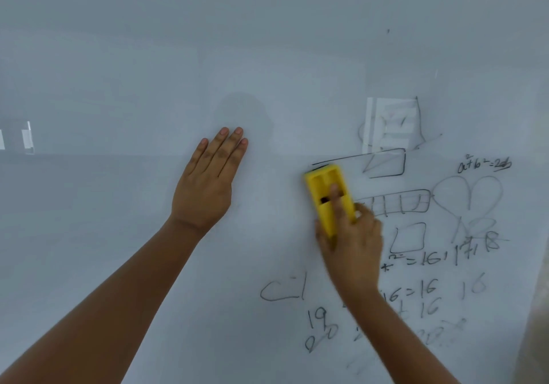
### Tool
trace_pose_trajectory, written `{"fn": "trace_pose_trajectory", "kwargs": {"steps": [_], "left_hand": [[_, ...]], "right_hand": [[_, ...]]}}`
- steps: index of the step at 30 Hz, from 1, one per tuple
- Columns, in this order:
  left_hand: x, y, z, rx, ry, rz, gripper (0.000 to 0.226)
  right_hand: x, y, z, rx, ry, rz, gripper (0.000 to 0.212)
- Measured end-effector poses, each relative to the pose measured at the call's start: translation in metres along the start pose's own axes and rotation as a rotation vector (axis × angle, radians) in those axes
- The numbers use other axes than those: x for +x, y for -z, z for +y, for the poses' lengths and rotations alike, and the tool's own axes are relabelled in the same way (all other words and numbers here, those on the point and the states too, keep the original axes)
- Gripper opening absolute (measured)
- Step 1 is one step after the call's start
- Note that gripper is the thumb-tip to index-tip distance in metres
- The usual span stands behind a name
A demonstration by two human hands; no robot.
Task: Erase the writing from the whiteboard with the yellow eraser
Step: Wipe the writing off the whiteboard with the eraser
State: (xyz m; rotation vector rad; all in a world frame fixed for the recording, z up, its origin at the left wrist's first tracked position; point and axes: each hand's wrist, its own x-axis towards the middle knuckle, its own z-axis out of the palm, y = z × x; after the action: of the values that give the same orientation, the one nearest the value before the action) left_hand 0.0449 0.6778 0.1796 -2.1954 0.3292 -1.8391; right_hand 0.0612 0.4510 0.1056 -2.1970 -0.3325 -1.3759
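Observation:
The whiteboard [118, 57] fills the view. My right hand [353, 247] grips the yellow eraser [323, 190] and presses it flat against the board, index finger laid along its back. The eraser's top end touches the left end of a drawn line. Black writing [430, 265] covers the board's right and lower right: boxes, a heart shape, numbers and a formula. My left hand [208, 181] lies flat on bare board to the left of the eraser, fingers together and extended, holding nothing.
A pale reflection of a window [389, 125] shows on the board above the drawings. The board's right edge [534, 309] meets a beige wall strip. Small bright reflections [26, 137] sit at the far left.

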Motion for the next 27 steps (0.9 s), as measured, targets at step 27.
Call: {"fn": "trace_pose_trajectory", "kwargs": {"steps": [27], "left_hand": [[-0.005,-0.003,0.002,0.002,0.006,0.025,0.051]], "right_hand": [[0.062,0.025,0.071,-0.150,-0.253,0.098,0.064]]}}
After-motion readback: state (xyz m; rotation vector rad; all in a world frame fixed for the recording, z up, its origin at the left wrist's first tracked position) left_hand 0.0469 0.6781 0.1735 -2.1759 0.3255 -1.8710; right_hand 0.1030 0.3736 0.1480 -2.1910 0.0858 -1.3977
